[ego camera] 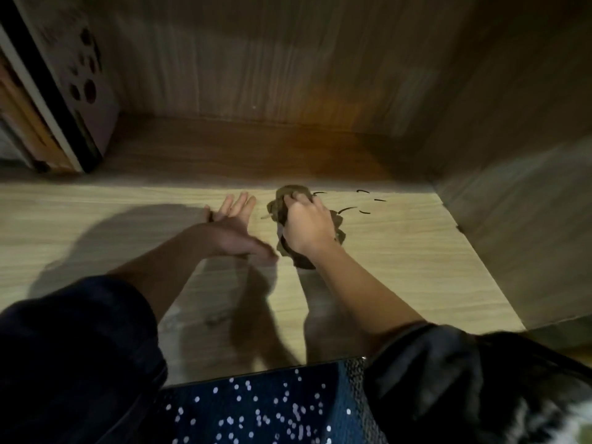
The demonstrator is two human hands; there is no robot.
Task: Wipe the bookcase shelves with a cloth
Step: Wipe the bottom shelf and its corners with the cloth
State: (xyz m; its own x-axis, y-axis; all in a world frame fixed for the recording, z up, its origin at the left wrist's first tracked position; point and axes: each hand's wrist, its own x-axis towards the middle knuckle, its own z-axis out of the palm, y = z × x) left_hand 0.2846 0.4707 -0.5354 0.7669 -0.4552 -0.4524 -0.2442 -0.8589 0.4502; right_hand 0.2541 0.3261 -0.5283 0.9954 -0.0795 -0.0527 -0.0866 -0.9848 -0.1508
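A crumpled brown cloth (278, 210) is being gripped by the right hand (309, 225), its fingers curled round the bundle. The cloth is being pressed onto the pale shelf (400, 251), right of centre, with its long axis running front to back and its far end pointing toward the back panel. The left hand (234, 225) is being held just beside it, fingers straight and spread.

Item 1: row of books (48, 123), far left, standing tilted. The outermost shows a pale cover with dark round spots (86, 78); beside it I see a black spine (54, 100) edged in white.
Item 2: several short dark curved strands (347, 209), scattered, apart from one another.
Item 3: dark blue fabric with white dots (256, 411), nearest me.
Item 4: blurred black-and-white patch (544, 421), lower right; I cannot tell what it is.
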